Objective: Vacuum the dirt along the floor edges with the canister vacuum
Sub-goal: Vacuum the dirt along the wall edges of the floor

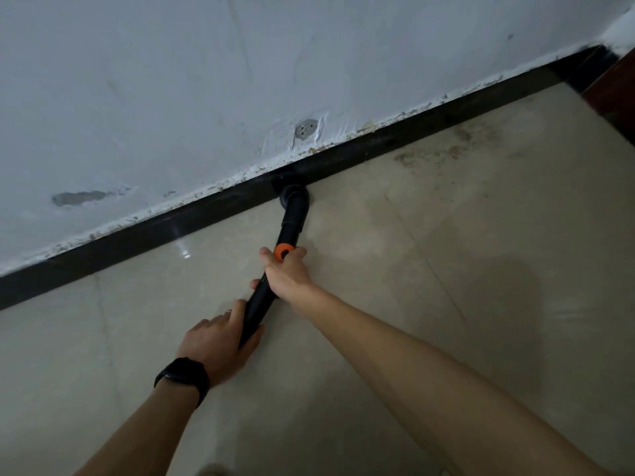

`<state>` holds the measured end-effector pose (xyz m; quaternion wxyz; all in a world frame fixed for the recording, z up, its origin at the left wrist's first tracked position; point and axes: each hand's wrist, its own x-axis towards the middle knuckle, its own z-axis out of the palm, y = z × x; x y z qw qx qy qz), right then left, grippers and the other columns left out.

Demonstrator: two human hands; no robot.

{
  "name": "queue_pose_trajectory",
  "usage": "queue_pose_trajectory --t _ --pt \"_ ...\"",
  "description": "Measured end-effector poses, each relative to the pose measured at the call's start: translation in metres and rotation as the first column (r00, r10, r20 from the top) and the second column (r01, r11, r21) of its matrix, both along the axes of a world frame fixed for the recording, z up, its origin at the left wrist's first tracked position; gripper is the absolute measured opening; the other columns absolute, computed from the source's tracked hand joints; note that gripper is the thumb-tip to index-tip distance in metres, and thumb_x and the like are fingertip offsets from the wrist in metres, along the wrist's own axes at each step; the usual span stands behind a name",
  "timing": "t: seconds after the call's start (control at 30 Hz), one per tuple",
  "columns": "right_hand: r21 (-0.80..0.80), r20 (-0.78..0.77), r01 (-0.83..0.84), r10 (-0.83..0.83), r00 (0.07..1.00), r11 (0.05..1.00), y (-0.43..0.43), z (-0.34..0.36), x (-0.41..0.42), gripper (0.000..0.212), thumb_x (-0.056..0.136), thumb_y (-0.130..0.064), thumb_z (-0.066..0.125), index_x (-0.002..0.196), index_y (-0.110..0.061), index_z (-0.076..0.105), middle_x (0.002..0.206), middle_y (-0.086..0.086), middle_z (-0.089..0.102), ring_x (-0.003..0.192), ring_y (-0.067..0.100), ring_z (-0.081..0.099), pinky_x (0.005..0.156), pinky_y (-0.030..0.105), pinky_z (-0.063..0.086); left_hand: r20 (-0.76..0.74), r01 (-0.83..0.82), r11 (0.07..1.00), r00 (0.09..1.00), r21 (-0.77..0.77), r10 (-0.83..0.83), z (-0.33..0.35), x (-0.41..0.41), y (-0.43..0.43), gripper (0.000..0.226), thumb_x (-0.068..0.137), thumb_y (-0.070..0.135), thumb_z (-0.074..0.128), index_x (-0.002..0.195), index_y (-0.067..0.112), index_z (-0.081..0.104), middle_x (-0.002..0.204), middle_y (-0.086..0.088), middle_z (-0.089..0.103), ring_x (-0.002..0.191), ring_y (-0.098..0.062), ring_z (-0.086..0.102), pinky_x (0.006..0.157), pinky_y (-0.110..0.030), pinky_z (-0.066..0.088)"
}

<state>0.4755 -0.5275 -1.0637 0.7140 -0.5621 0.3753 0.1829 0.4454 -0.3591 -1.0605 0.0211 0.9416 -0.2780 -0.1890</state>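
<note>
While our right hand (287, 273) curls its fingers round the black vacuum wand (259, 305) at the orange collar (283, 251) and our left hand (220, 341) grips its near end, we note the nozzle (292, 197) against the dark baseboard (137, 242) at the far floor edge.

Pretty sure this is just a plain room in a home: glossy beige floor tiles (412, 269), black baseboard (137, 242), scuffed white painted wall (171, 80) with grey filler patches (79, 198), and a reddish-brown door frame (615, 87) in the corner.
</note>
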Motion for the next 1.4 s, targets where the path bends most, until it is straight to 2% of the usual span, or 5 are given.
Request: queue_pose_trajectory --t 0.3,0.53,0.63,1.13,1.4 --pt "-0.049 -0.004 0.191 -0.191 0.982 0.980 -0.051 0.010 -0.044 0.043 0.106 -0.046 0.050 0.128 -0.019 0.024 0.094 -0.001 0.060 0.055 0.007 0.070 0.050 0.022 0.055 -0.063 0.182 0.983 0.981 0.016 -0.181 0.012 -0.017 -0.053 0.045 0.096 0.063 0.031 0.124 0.027 0.033 0.097 0.005 0.065 0.079 -0.020 0.065 0.062 -0.029 0.037" --pt "-0.195 -0.012 0.527 -0.540 0.842 0.827 -0.148 0.006 -0.107 0.056 0.104 -0.045 0.056 0.138 -0.011 0.027 0.072 -0.001 0.064 0.057 0.017 0.073 0.077 0.044 0.065 -0.100 0.456 0.888 0.882 -0.063 -0.460 0.020 -0.026 -0.158 0.041 0.096 0.061 0.035 0.122 0.030 0.032 0.097 0.004 0.062 0.074 -0.023 0.061 0.062 -0.031 0.038" --pt "-0.219 -0.006 0.600 -0.616 0.788 0.769 -0.179 0.003 -0.136 0.051 0.103 -0.045 0.058 0.132 -0.013 0.033 0.073 -0.001 0.065 0.058 0.016 0.074 0.073 0.044 0.064 -0.098 0.513 0.853 0.848 -0.097 -0.521 0.019 -0.047 -0.193 0.040 0.096 0.060 0.037 0.121 0.028 0.033 0.094 0.003 0.063 0.073 -0.024 0.061 0.061 -0.031 0.036" --pt "-0.281 0.090 0.519 -0.516 0.852 0.807 -0.200 -0.015 -0.116 0.037 0.105 -0.042 0.055 0.121 -0.016 0.034 0.077 0.003 0.063 0.054 0.019 0.072 0.051 0.030 0.055 -0.045 0.359 0.922 0.928 -0.147 -0.369 -0.014 -0.054 -0.209 0.046 0.097 0.059 0.029 0.132 0.030 0.029 0.100 0.007 0.060 0.079 -0.019 0.062 0.063 -0.030 0.037" --pt "-0.418 0.077 0.427 -0.438 0.896 0.802 -0.197 -0.016 -0.084 0.031 0.108 -0.042 0.047 0.115 -0.017 0.032 0.068 0.002 0.064 0.047 0.015 0.069 0.041 0.023 0.049 -0.131 0.243 0.958 0.956 -0.150 -0.263 -0.021 -0.034 -0.212 0.045 0.087 0.046 0.049 0.125 0.030 0.030 0.103 0.006 0.060 0.083 -0.022 0.063 0.062 -0.031 0.042"
